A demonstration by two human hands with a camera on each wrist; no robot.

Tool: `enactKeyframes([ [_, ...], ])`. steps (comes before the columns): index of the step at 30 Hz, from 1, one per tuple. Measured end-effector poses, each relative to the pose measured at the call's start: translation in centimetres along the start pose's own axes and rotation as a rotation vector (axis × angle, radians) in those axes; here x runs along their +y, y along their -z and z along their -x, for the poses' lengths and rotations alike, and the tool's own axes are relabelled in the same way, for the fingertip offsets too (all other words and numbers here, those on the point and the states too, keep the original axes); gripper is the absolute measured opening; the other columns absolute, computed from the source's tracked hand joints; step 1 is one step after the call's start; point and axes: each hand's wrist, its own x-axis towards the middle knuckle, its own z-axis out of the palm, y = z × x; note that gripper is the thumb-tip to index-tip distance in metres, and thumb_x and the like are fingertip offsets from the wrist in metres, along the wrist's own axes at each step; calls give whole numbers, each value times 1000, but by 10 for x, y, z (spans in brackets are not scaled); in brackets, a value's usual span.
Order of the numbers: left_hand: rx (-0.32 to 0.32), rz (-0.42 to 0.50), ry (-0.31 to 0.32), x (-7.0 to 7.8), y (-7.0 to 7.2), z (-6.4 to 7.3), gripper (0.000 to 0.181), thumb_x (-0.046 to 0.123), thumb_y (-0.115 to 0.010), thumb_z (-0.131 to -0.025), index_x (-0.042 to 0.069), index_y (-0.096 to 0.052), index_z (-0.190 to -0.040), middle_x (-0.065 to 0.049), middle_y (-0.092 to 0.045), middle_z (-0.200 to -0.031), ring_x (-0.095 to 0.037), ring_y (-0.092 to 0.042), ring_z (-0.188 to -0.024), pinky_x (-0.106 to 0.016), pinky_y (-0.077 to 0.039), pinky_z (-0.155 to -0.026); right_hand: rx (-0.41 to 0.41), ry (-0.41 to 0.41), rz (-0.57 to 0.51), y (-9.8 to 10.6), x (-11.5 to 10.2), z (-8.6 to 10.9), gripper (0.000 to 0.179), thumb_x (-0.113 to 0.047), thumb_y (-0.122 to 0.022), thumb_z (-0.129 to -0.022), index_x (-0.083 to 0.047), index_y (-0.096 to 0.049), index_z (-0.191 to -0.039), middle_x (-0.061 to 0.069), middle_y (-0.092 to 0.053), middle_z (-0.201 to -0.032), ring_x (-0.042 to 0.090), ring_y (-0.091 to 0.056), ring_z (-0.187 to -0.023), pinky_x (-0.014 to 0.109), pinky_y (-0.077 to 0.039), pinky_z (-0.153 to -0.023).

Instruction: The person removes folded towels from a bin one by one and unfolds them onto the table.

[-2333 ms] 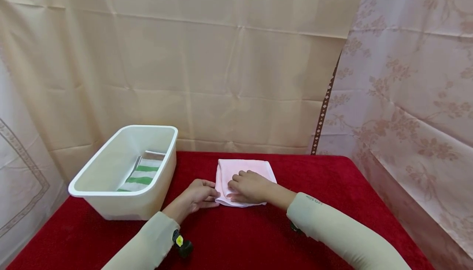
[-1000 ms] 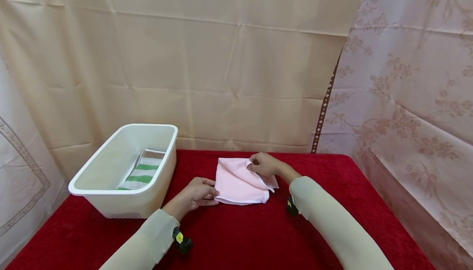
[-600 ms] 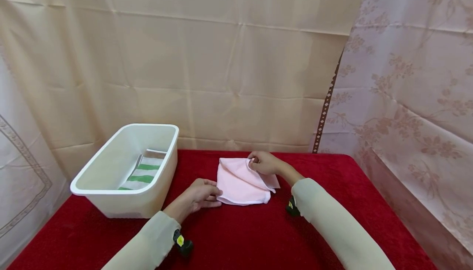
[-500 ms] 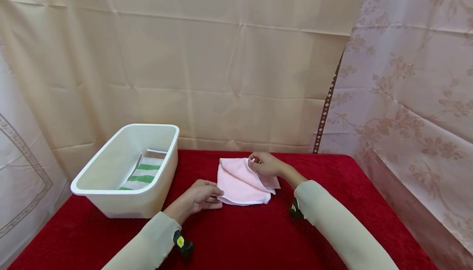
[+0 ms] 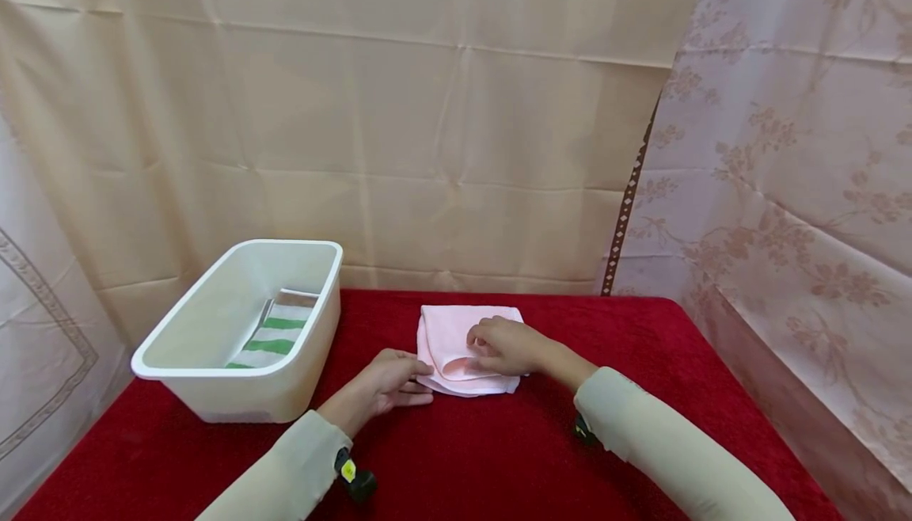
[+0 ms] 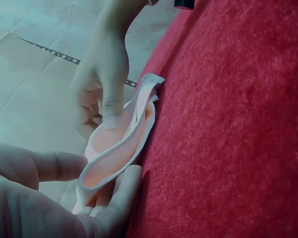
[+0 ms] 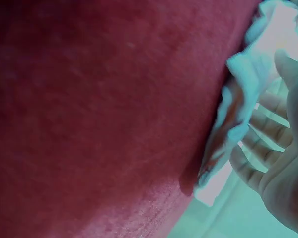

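Note:
A folded pink towel (image 5: 450,329) with white hems lies on the red table, its top layer curling up into a loose roll near the front. My left hand (image 5: 388,381) pinches its front left corner; the left wrist view shows thumb and fingers on either side of the folded edge (image 6: 97,179). Over the towel's right half is my right hand (image 5: 507,347), fingers loosely bent and spread. Its thumb touches the upper layer in the left wrist view, and the right wrist view shows its fingers (image 7: 268,126) apart along the cloth.
A cream plastic tub (image 5: 299,378) stands on the left of the table (image 5: 456,458), close to my left hand. Inside it lies a green-and-white striped cloth (image 5: 274,339). A beige curtain (image 5: 399,149) hangs behind the table, and a floral one (image 5: 798,188) at the right.
My right hand has let go of the lifted right-hand part of the towel and moved forward toward me. The top layer now lies folded leftward. My left hand stays at the corner.

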Motion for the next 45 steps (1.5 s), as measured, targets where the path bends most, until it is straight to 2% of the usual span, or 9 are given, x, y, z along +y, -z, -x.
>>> enactKeyframes([
  [5,7,9,-7,-1,1,-1,28,1,-64,-95,-8,-56,-120,-12,-67,-85,-20,-67,-71,-40,-63,-75,-12,2,66,-3,-4,4,33,-45,-73,-92,-16,-71,-107,-2,-62,-98,14,-53,-87,34,-48,-77],
  [15,2,16,-8,-1,3,-3,32,-1,-63,-95,-10,-54,-125,-14,-65,-89,-21,-68,-75,-40,-63,-76,71,-29,-6,-1,6,14,23,-36,-66,-98,-16,-71,-107,-2,-66,-102,16,-57,-94,35,-50,-83],
  [19,11,9,-11,-1,5,-5,34,-2,-62,-96,-11,-54,-127,-15,-65,-93,-21,-70,-78,-40,-63,-77,148,-157,22,1,14,14,29,-31,-68,-96,-8,-69,-115,7,-67,-105,25,-61,-98,43,-53,-83],
  [24,17,-7,-15,0,7,-8,36,-2,-62,-96,-11,-53,-129,-16,-67,-93,-20,-70,-78,-40,-63,-77,191,-435,17,2,29,13,45,-30,-71,-92,-1,-62,-126,18,-63,-118,38,-61,-102,52,-53,-85],
  [27,15,-10,-19,-1,7,-8,35,-3,-62,-95,-11,-53,-128,-15,-68,-90,-20,-69,-77,-40,-63,-76,215,-558,-105,1,39,14,51,-25,-71,-91,7,-58,-128,24,-64,-117,44,-60,-108,55,-51,-93],
  [30,15,-12,-19,-1,6,-7,35,-3,-62,-95,-10,-53,-127,-15,-68,-88,-19,-69,-76,-40,-63,-76,233,-648,-258,-1,45,15,54,-22,-70,-90,13,-54,-128,25,-67,-104,41,-62,-107,53,-50,-96],
  [34,11,-18,-16,1,7,-7,37,-3,-63,-95,-10,-52,-130,-15,-68,-90,-19,-69,-77,-40,-63,-76,236,-761,-410,0,47,14,46,-22,-70,-90,10,-55,-120,19,-66,-96,33,-61,-99,46,-52,-89],
  [41,6,-14,-11,3,7,-7,34,-2,-63,-96,-10,-55,-128,-17,-69,-92,-20,-70,-78,-41,-63,-77,201,-899,-751,3,44,12,39,-17,-69,-93,9,-53,-117,18,-58,-109,24,-60,-95,44,-61,-78],
  [45,11,-18,-11,4,7,-6,35,-2,-63,-95,-10,-55,-129,-18,-69,-94,-20,-70,-79,-41,-63,-77,185,-932,-945,3,40,8,27,-12,-68,-93,6,-55,-108,12,-60,-97,19,-62,-82,40,-61,-71],
])
